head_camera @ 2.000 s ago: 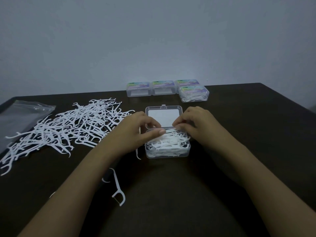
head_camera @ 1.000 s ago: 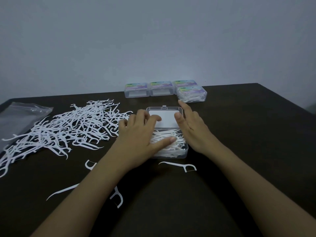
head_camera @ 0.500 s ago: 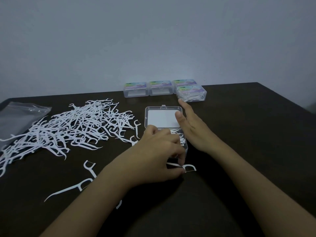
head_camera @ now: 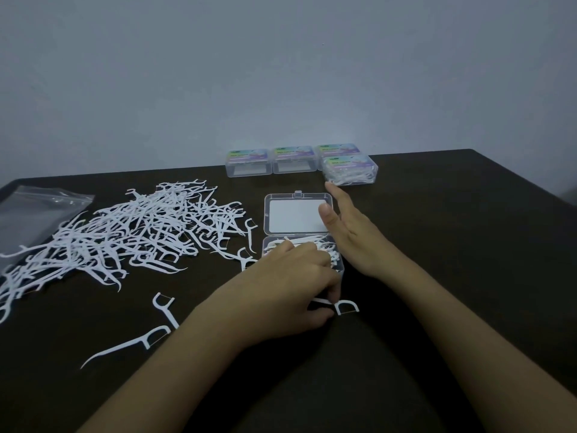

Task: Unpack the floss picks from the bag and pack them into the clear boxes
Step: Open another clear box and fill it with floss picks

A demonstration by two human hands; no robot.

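An open clear box [head_camera: 298,195] lies mid-table, its lid laid flat toward the wall and its tray holding white floss picks [head_camera: 326,250]. My left hand [head_camera: 287,292] reaches across the tray's front and pinches a single floss pick [head_camera: 346,307] lying on the table in front of the box. My right hand [head_camera: 352,232] rests with straight fingers against the box's right side. A big heap of loose floss picks [head_camera: 134,235] spreads to the left. The clear zip bag [head_camera: 34,214] lies flat at the far left.
Several closed clear boxes with coloured labels [head_camera: 248,162] line the far edge by the wall; the front right one [head_camera: 349,171] holds picks. Two stray picks [head_camera: 164,307] [head_camera: 125,346] lie near my left forearm. The dark table [head_camera: 468,276] ends at the right.
My left hand left the tray, moved toward me and took hold of the pick that fell in front of the box. My right hand went from the tray to the box's right side.
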